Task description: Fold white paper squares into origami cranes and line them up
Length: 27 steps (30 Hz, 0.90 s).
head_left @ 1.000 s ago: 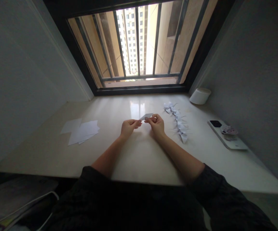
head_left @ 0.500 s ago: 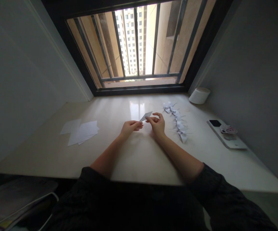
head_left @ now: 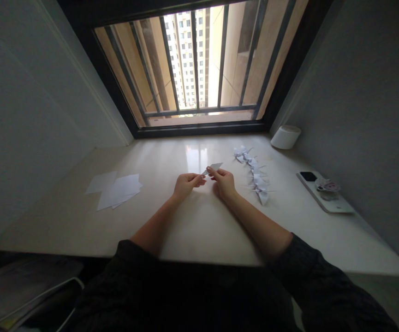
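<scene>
A small folded piece of white paper (head_left: 216,165) is held up above the sill, its pointed end slanting to the upper right. My left hand (head_left: 187,184) pinches its lower left end between thumb and fingers. On its near side my right hand (head_left: 223,180) grips it too, fingertips close to those of the left. The fingers cover much of the paper, so its folds cannot be made out. To the right of my right hand lie several folded white paper figures (head_left: 254,173) with thin points, strung out in a row.
Loose white paper sheets (head_left: 119,189) overlap on the left of the pale sill (head_left: 185,230). At right lies a white phone (head_left: 327,198) with a round grip on its back. A white roll-shaped object (head_left: 285,137) stands by the right wall, below the barred window (head_left: 199,131).
My right hand's raised fingers have curled down onto the folded paper, and its fingertips have come nearer the left hand's. The paper's tip has tilted lower and shifted slightly right.
</scene>
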Each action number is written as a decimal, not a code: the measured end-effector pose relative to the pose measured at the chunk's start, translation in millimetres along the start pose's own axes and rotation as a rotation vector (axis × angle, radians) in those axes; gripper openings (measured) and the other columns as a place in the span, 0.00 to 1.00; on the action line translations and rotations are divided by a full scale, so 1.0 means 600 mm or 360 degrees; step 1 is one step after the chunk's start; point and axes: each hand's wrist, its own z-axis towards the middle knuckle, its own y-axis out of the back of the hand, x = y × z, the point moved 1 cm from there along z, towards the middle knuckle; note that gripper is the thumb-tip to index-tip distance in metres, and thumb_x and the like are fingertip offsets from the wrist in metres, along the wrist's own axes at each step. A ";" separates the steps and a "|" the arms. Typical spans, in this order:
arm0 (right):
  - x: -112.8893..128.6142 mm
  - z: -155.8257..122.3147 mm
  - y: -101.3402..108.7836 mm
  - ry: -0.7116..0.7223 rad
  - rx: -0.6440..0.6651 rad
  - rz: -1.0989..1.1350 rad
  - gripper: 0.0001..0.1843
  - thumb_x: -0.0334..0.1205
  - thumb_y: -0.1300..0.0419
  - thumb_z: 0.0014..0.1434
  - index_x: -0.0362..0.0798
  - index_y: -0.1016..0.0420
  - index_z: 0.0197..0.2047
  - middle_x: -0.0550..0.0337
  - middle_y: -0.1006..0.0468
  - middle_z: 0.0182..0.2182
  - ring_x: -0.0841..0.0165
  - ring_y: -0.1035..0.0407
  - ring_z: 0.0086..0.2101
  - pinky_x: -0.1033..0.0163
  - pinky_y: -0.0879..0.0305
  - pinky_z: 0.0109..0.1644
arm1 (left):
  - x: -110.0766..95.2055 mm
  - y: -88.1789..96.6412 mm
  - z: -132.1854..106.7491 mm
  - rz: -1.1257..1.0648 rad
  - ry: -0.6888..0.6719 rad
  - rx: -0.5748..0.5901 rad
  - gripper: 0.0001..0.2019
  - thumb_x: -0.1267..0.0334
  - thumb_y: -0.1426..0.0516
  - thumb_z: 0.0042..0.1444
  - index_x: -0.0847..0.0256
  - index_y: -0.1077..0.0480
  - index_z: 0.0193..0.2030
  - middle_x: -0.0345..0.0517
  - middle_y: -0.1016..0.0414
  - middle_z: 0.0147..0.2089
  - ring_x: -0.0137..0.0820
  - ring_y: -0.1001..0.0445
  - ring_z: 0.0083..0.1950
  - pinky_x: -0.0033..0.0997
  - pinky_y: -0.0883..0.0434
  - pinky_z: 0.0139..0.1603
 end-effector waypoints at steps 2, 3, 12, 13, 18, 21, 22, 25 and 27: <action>0.002 -0.001 0.000 0.0002 -0.0021 0.0012 0.17 0.52 0.34 0.41 0.44 0.24 0.22 0.62 0.27 0.19 0.72 0.36 0.23 0.65 0.40 0.30 | -0.002 -0.001 0.000 0.0017 0.0020 0.0019 0.20 0.48 0.40 0.47 0.65 0.24 0.37 0.52 0.21 0.33 0.33 0.23 0.34 0.30 0.28 0.35; 0.002 -0.001 0.000 0.0002 -0.0029 0.0017 0.17 0.52 0.34 0.41 0.44 0.24 0.22 0.62 0.27 0.19 0.72 0.36 0.23 0.64 0.41 0.30 | -0.002 -0.002 0.000 0.0020 0.0027 0.0025 0.20 0.48 0.40 0.47 0.65 0.24 0.37 0.52 0.21 0.33 0.33 0.23 0.34 0.30 0.28 0.35; 0.002 0.004 0.003 0.0121 0.0036 -0.0068 0.16 0.51 0.35 0.43 0.44 0.24 0.27 0.62 0.28 0.21 0.71 0.35 0.24 0.65 0.40 0.29 | -0.004 -0.002 -0.005 0.0181 -0.0155 -0.0034 0.19 0.49 0.41 0.48 0.63 0.24 0.39 0.50 0.21 0.36 0.34 0.23 0.37 0.30 0.29 0.37; 0.003 0.004 0.003 0.0158 0.0065 -0.0082 0.17 0.50 0.35 0.44 0.44 0.24 0.30 0.62 0.28 0.22 0.71 0.36 0.25 0.65 0.40 0.30 | -0.006 -0.002 -0.006 0.0207 -0.0207 -0.0048 0.20 0.50 0.41 0.48 0.62 0.25 0.42 0.50 0.21 0.39 0.34 0.23 0.39 0.30 0.29 0.38; 0.004 0.002 -0.001 0.0386 0.0273 -0.0289 0.30 0.46 0.36 0.47 0.49 0.35 0.53 0.71 0.34 0.19 0.72 0.38 0.23 0.66 0.39 0.31 | -0.010 0.003 -0.004 0.0143 -0.0280 -0.0139 0.20 0.50 0.45 0.52 0.61 0.27 0.46 0.49 0.22 0.41 0.35 0.24 0.42 0.30 0.28 0.39; 0.001 -0.002 -0.004 0.0485 0.0433 -0.0480 0.30 0.45 0.40 0.52 0.50 0.39 0.57 0.68 0.33 0.23 0.71 0.36 0.26 0.65 0.37 0.32 | -0.006 0.006 0.000 0.0121 -0.0247 -0.0166 0.19 0.49 0.44 0.51 0.63 0.25 0.40 0.49 0.22 0.37 0.36 0.24 0.41 0.31 0.28 0.37; 0.000 -0.003 -0.005 0.0512 0.0478 -0.0531 0.29 0.44 0.42 0.54 0.50 0.40 0.58 0.66 0.32 0.25 0.71 0.35 0.27 0.65 0.37 0.33 | -0.005 0.006 0.001 0.0118 -0.0241 -0.0167 0.19 0.49 0.44 0.51 0.63 0.24 0.39 0.48 0.22 0.36 0.36 0.24 0.41 0.31 0.28 0.37; 0.000 -0.005 -0.005 0.0546 0.0569 -0.0611 0.27 0.43 0.47 0.57 0.52 0.42 0.61 0.63 0.30 0.30 0.71 0.36 0.29 0.65 0.36 0.32 | -0.001 0.006 0.003 0.0091 -0.0262 -0.0162 0.17 0.51 0.40 0.48 0.63 0.24 0.38 0.49 0.22 0.36 0.34 0.25 0.39 0.31 0.29 0.38; 0.001 -0.005 -0.004 0.0545 0.0577 -0.0601 0.27 0.43 0.47 0.57 0.53 0.40 0.60 0.62 0.29 0.31 0.71 0.36 0.29 0.65 0.36 0.32 | -0.001 0.004 0.002 0.0064 -0.0283 -0.0161 0.17 0.53 0.39 0.46 0.64 0.24 0.37 0.49 0.22 0.36 0.33 0.25 0.38 0.31 0.29 0.38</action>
